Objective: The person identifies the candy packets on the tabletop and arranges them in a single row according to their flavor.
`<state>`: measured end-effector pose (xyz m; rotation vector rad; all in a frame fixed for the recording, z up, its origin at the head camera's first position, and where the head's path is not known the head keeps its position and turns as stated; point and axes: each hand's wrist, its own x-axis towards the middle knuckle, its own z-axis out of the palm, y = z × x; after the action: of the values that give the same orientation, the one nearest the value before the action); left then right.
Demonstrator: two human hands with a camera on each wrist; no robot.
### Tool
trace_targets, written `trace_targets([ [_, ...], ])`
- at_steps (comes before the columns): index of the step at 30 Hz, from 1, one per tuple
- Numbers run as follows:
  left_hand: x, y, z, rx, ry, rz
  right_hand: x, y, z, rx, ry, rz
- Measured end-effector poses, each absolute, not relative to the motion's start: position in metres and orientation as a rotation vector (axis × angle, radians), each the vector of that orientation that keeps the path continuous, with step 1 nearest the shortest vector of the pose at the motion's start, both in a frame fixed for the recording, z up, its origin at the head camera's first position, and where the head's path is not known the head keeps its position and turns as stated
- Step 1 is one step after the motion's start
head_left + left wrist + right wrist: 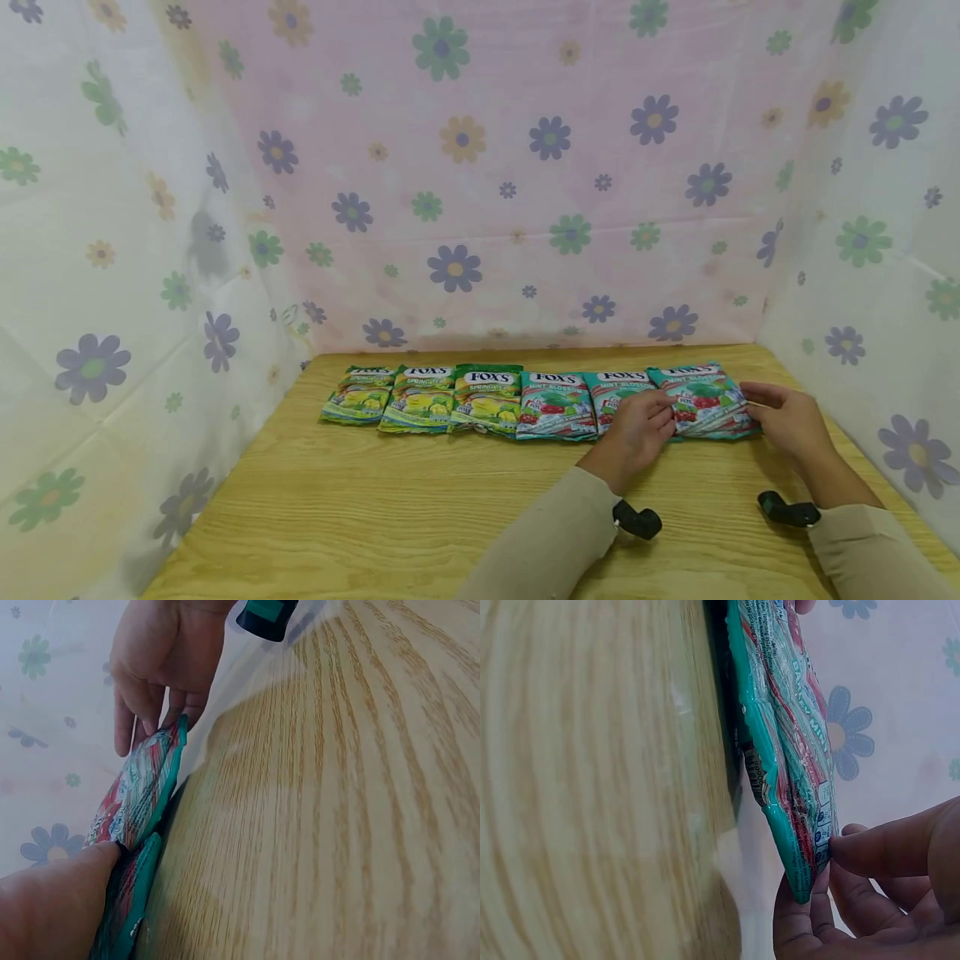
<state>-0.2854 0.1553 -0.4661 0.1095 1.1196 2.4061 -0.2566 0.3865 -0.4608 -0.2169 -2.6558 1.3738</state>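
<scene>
At the right end of a row of Fox's candy bags lies a teal Mint Blossom candy bag (705, 402) with red fruit printed on it. My right hand (791, 421) pinches its right edge, thumb (885, 847) on top and fingers underneath. At the bag's left edge, my left hand (637, 433) holds on, its thumb (71, 889) showing beside the seam in the left wrist view. Part of the neighbouring Mint Blossom bag (607, 392) is hidden behind the left hand. In the right wrist view the held bag's near edge tilts slightly off the table.
Another Mint Blossom bag (555, 408) and three green-yellow Spring Tea bags (486, 404) continue the row leftward along the back of the wooden table (360, 517). Flower-printed cloth (510, 167) closes off the back and both sides.
</scene>
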Motion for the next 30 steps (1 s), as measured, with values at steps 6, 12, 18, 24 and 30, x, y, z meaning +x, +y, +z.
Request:
trace_targets([
  [6, -0.285, 0.156, -0.466, 0.115, 1.134, 2.412, -0.256, 0.387, -0.461, -0.215, -2.671, 1.367],
  [12, -0.285, 0.155, -0.465, 0.081, 1.137, 2.424, -0.256, 0.389, -0.463, -0.213, -2.691, 1.352],
  [18, -0.285, 0.155, -0.464, 0.037, 1.126, 2.437, -0.257, 0.391, -0.464, -0.244, -2.698, 1.365],
  [24, -0.285, 0.154, -0.463, 0.016, 1.133, 2.446, -0.259, 0.395, -0.465, -0.237, -2.668, 1.394],
  [30, -0.282, 0.151, -0.457, 0.03, 1.14, 2.445, -0.259, 0.398, -0.466, -0.216, -2.65, 1.436],
])
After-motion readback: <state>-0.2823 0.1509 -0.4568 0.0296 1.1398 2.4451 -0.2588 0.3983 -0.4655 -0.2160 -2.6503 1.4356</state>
